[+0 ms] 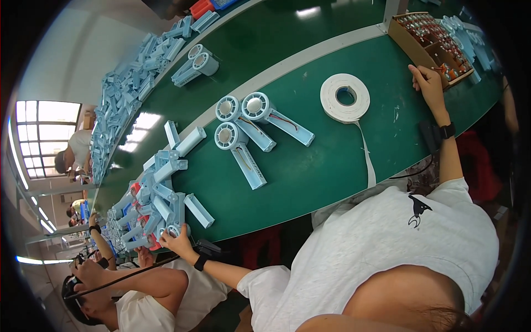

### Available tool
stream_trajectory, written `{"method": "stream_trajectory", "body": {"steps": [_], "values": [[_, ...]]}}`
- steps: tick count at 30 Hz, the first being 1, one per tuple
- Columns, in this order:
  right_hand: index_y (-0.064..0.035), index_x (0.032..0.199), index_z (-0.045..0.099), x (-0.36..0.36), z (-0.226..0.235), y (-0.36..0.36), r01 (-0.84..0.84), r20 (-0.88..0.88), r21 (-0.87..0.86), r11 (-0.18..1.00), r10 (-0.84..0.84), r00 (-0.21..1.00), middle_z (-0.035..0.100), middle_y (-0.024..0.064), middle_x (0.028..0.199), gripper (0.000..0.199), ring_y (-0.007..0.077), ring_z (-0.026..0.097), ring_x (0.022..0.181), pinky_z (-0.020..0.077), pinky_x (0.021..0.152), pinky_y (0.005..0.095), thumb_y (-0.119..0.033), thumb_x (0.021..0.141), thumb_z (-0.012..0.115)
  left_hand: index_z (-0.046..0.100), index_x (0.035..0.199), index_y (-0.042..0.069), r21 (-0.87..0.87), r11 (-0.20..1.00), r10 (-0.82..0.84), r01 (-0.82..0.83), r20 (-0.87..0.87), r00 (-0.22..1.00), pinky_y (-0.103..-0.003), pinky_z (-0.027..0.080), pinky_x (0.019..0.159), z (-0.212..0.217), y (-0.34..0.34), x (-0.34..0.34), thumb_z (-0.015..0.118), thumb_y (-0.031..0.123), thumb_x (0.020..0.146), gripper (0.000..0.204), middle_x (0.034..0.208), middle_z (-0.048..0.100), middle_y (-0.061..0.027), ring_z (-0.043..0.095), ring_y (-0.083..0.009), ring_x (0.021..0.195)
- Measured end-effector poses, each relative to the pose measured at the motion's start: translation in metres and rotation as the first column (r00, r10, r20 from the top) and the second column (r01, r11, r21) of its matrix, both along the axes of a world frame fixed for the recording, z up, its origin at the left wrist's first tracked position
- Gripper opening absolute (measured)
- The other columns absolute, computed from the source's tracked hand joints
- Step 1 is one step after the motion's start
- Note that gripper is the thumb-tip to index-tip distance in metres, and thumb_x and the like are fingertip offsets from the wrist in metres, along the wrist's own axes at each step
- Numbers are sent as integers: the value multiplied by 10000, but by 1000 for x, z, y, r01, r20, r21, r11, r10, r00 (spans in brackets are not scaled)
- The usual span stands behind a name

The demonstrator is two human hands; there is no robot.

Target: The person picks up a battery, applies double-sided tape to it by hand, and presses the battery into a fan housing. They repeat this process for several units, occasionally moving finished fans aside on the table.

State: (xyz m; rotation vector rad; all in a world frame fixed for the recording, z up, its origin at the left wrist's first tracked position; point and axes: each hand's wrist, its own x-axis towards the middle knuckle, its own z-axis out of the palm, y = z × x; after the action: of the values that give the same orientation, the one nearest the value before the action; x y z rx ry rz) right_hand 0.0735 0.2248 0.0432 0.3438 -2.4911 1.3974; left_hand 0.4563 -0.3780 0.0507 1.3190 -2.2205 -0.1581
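My left hand reaches into a heap of light-blue plastic parts at the left of the green table. Its fingers close round the round head of a light-blue handheld fan housing, partly hidden by the hand. At the far right, my right hand rests beside a cardboard box of small motors with wires. Its fingers are partly bent and apart, with nothing visible in them. Three fan housings with silver round centres lie in the middle, red wires showing in their open handles.
A white tape roll lies right of centre, its loose strip reaching the near edge. Two fan housings stand together beyond a pale rail. More blue parts fill the far left side. A co-worker sits close on my left.
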Motion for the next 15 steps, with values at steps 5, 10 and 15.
{"method": "stream_trajectory", "body": {"steps": [5,10,15], "values": [[-32,582,472,-2,-2,4,-44,10,-12,999,44,999,455,-9,524,376,46,429,459,323,451,191,-253,882,525,420,1153,-36,85,993,-81,86,-64,995,-398,394,893,-11,1,18,772,257,556,752,1276,271,-228,420,-348,1089],[-29,584,473,-3,-5,10,-78,20,-15,997,79,997,463,-6,531,378,49,429,463,325,453,193,-259,879,528,367,1237,15,-62,995,88,-76,219,972,-434,365,917,0,-10,11,789,277,512,879,1306,267,-236,376,-368,1151],[-27,581,471,2,-2,7,-80,23,-21,997,80,996,466,-3,533,382,54,433,466,334,458,200,-262,877,531,320,1309,111,234,972,-109,-7,481,870,-450,320,956,-2,-74,-4,801,260,453,993,1330,207,-281,300,-425,1195]]}}
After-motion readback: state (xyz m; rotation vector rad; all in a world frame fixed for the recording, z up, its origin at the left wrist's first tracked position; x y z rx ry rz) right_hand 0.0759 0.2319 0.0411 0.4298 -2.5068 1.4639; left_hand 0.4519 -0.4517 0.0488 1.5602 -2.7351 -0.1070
